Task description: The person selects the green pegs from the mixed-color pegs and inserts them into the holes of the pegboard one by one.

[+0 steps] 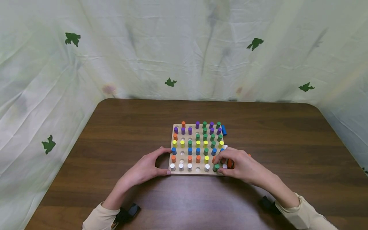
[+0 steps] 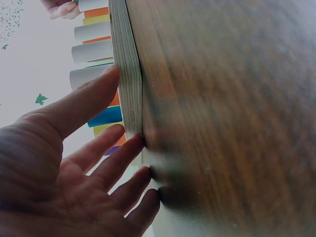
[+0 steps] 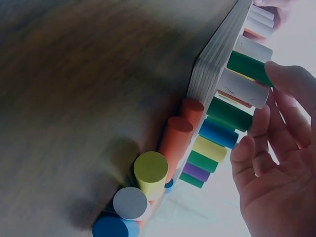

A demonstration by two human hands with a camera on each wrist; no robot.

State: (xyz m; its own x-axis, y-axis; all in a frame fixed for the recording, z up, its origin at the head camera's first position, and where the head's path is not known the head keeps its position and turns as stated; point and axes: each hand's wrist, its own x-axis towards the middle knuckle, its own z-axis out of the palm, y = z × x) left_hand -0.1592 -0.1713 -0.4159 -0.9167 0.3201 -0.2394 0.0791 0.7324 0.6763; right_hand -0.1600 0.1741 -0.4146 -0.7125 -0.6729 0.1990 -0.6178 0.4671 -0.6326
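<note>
A light wooden pegboard lies on the table with rows of white, orange, blue, yellow, green and purple pegs standing in it. At its left edge my left hand is spread, its thumb touching the near corner and its fingertips on the side farther back. My right hand is over the near right corner. Its thumb and a finger pinch a green peg in the front row, which stands between white pegs. In the right wrist view the thumb tip presses this green peg near its top.
Loose pegs lie along the board's right side: a blue peg, a white peg, a yellow peg and orange pegs. Several holes, such as one in the front row, hold no peg. A pale patterned cloth hangs behind the brown table.
</note>
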